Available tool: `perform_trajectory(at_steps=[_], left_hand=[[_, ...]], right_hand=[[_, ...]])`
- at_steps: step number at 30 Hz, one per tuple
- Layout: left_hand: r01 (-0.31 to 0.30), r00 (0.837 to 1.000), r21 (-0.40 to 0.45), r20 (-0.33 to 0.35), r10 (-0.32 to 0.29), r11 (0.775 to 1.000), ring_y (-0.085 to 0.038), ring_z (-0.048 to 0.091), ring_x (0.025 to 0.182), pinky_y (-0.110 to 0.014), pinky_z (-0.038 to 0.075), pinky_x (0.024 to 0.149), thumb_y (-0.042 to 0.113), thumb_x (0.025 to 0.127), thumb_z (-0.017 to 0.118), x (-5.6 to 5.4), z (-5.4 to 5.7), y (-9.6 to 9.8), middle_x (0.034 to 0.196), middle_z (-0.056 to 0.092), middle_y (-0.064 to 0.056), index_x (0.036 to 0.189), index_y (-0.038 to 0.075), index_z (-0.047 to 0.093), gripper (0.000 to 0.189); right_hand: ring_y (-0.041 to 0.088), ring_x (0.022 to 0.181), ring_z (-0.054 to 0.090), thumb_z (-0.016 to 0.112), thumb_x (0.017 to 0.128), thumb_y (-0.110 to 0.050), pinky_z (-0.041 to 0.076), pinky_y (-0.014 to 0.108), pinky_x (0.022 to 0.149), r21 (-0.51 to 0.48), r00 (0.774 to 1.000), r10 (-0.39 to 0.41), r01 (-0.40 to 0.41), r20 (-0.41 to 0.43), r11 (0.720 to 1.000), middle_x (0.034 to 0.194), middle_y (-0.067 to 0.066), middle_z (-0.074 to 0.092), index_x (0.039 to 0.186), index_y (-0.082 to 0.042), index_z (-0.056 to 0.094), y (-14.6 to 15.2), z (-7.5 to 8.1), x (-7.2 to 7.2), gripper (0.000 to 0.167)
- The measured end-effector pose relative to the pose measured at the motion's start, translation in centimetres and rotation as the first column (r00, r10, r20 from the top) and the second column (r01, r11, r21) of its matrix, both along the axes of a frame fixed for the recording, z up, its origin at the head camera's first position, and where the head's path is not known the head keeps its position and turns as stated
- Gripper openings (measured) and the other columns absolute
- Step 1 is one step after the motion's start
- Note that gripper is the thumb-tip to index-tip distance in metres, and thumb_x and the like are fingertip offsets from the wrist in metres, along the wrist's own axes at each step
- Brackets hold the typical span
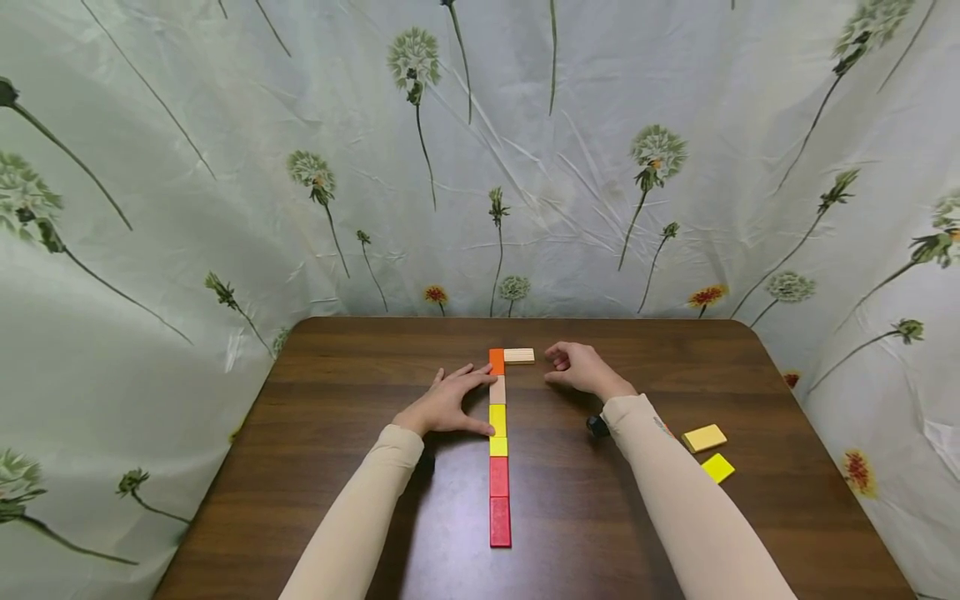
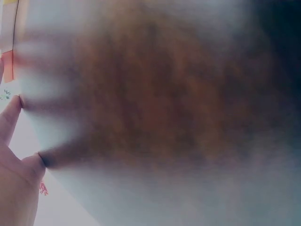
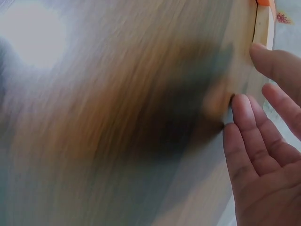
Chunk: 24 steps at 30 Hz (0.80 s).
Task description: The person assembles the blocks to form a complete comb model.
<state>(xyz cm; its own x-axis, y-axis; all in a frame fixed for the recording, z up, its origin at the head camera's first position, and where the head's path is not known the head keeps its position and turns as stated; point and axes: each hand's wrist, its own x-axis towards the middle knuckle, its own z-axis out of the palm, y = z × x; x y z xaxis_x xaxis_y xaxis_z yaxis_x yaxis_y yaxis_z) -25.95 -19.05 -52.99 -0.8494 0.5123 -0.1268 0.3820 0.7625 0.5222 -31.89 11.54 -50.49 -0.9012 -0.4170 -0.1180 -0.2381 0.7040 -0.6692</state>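
Observation:
A straight column of flat blocks runs toward me down the table: an orange block (image 1: 497, 362) at the far end, then a pale wooden block (image 1: 497, 390), two yellow blocks (image 1: 498, 419) and two red blocks (image 1: 499, 522). My left hand (image 1: 447, 404) spreads its fingers along the column's left side, fingertips at the orange and pale blocks, thumb at the yellow ones. A ridged light wooden block (image 1: 519, 357) lies crosswise against the orange block's right side. Just right of it is my right hand (image 1: 581, 369), fingers loosely bent and holding nothing; its thumb (image 3: 265, 59) appears near that block's end.
On the right of the brown table (image 1: 360, 358), beside my right forearm, lie a pale yellow block (image 1: 704, 438) and a bright yellow block (image 1: 718, 468), the latter partly behind the sleeve. A flower-printed curtain (image 1: 570, 167) hangs behind the table's far edge and around its sides.

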Motion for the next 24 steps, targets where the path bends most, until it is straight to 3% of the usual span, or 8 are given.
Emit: perform_trajectory(at_steps=[13, 24], left_hand=[[-0.001, 1.0, 0.016, 0.001, 0.001, 1.0, -0.033, 0.023, 0.167, -0.078, 0.004, 0.128, 0.059, 0.081, 0.09, 0.2, 0.2, 0.2, 0.177, 0.033, 0.005, 0.161, 0.027, 0.051, 0.095], [-0.002, 1.0, -0.007, -0.008, 0.002, 1.0, -0.032, 0.023, 0.167, -0.078, 0.006, 0.128, 0.059, 0.081, 0.09, 0.0, 0.1, 0.2, 0.176, 0.036, 0.001, 0.161, 0.027, 0.052, 0.095]], right_hand=[[0.029, 0.104, 0.072, 0.085, 0.092, -0.013, 0.059, 0.045, 0.099, 0.03, 0.998, 0.056, -0.057, 0.01, 0.998, 0.114, 0.019, 0.074, 0.122, 0.004, 0.072, 4.4, 0.1, 1.2, 0.037], [0.034, 0.111, 0.072, 0.087, 0.09, -0.016, 0.056, 0.053, 0.103, 0.055, 0.997, 0.082, -0.082, 0.003, 0.995, 0.116, 0.017, 0.076, 0.123, 0.003, 0.074, 7.2, 0.1, 2.8, 0.04]])
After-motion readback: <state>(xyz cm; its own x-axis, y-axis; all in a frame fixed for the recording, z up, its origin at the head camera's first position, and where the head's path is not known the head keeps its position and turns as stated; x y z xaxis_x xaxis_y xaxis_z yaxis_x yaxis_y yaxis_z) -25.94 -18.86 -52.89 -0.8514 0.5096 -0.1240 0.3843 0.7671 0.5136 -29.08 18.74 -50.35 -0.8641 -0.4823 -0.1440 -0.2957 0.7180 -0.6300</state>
